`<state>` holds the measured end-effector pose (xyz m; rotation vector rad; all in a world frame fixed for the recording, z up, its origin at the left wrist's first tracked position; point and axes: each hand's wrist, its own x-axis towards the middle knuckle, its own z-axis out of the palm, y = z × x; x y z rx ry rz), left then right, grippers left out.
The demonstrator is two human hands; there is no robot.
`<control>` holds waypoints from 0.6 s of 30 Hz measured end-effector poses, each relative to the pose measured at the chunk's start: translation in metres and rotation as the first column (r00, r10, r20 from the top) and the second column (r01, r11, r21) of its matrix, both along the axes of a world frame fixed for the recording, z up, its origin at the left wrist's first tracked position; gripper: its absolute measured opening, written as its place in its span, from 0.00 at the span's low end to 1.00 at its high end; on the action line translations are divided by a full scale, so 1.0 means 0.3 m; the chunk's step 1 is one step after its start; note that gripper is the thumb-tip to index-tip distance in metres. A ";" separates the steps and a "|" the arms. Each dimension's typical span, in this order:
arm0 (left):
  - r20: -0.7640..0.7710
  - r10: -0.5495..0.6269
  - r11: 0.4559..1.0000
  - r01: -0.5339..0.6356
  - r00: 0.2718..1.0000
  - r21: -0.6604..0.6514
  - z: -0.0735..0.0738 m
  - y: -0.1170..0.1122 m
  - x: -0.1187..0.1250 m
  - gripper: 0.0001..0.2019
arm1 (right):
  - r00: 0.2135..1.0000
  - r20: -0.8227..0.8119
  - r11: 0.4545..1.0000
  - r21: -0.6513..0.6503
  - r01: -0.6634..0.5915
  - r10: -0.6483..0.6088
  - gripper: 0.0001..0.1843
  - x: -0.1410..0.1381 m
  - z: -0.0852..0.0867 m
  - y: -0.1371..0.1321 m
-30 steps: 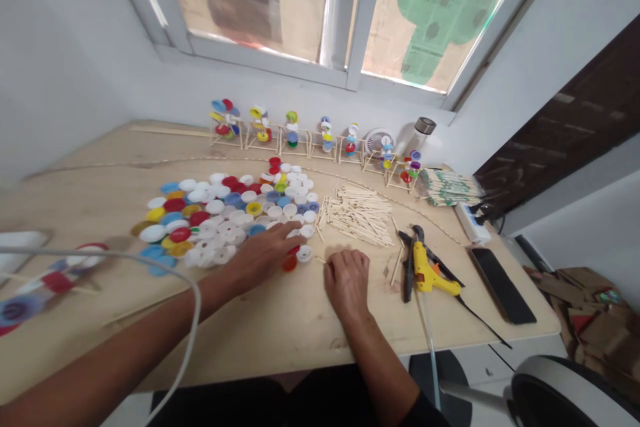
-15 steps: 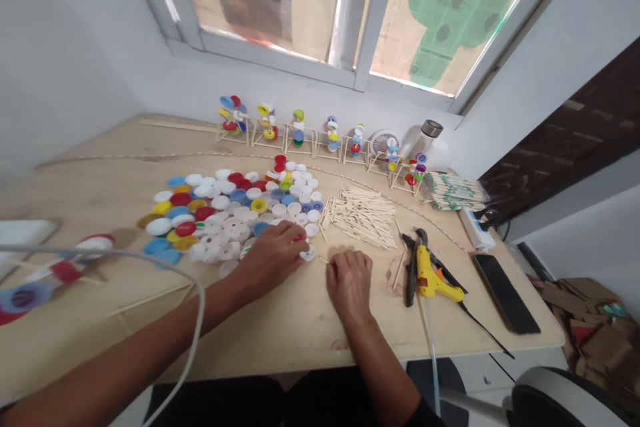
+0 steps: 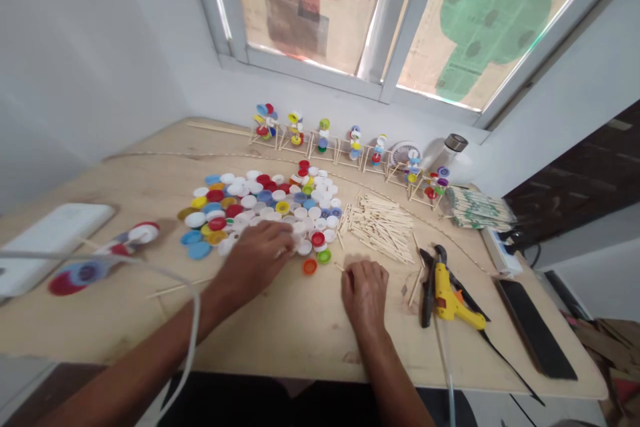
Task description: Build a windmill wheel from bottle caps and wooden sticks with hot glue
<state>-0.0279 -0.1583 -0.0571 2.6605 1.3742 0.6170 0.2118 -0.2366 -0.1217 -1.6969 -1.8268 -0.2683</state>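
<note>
My left hand point(image 3: 264, 252) reaches over the front of a spread of plastic bottle caps point(image 3: 249, 202), its fingers loosely bent and apart from the thumb above pale caps. Nothing clearly shows in its grasp. Just right of its fingertips lie an orange cap point(image 3: 310, 267), a green cap point(image 3: 324, 255) and a red cap point(image 3: 318, 239). My right hand point(image 3: 366, 288) rests on the table with its fingers curled in. A short wooden stick point(image 3: 339, 267) pokes out at its thumb side. Beyond that hand lies a heap of short wooden sticks point(image 3: 377, 223).
Several cap wheels on stick frames point(image 3: 323, 137) line the back. At right lie a yellow glue gun point(image 3: 450, 300), black-handled cutters point(image 3: 428, 290), a phone point(image 3: 537, 327) and a power strip point(image 3: 500, 250). A white device point(image 3: 55, 240) and another cap wheel point(image 3: 85, 271) lie left; a cable point(image 3: 193, 320) crosses in front.
The view has swung left. My left hand has drawn back leftward, uncovering the orange, green and red caps. My right hand stays curled in about the same place on the table.
</note>
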 end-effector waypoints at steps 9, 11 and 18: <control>-0.062 0.366 0.923 -0.371 0.928 -0.102 -0.053 0.071 -0.286 0.10 | 1.000 -0.001 1.000 -0.005 -0.018 0.018 0.07 0.002 0.005 0.000; -0.052 0.377 0.917 -0.381 0.925 -0.118 -0.072 0.069 -0.296 0.13 | 1.000 0.004 1.000 -0.007 -0.016 0.016 0.07 0.006 0.003 0.001; -0.056 0.482 0.864 -0.485 0.874 -0.135 -0.118 -0.033 -0.362 0.19 | 1.000 0.011 1.000 0.003 -0.019 0.019 0.08 0.006 0.007 0.000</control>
